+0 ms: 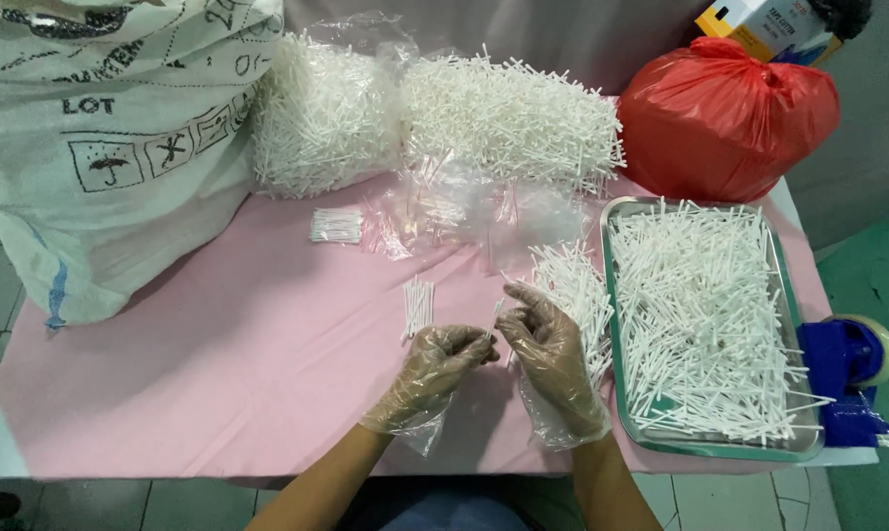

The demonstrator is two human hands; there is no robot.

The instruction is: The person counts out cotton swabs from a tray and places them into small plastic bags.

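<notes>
Head view: left hand and right hand, both in clear plastic gloves, meet fingertip to fingertip, pinching a thin white stick between them. Landmark is the steel tray full of sticks: hands just left of it, loose stick pile against its left rim, small bundle farther left on pink cloth, red bag behind the tray.

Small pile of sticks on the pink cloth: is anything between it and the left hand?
Nothing visible. The left hand sits just below the small pile of sticks with only bare pink cloth between; the right hand is off to the side.
</notes>
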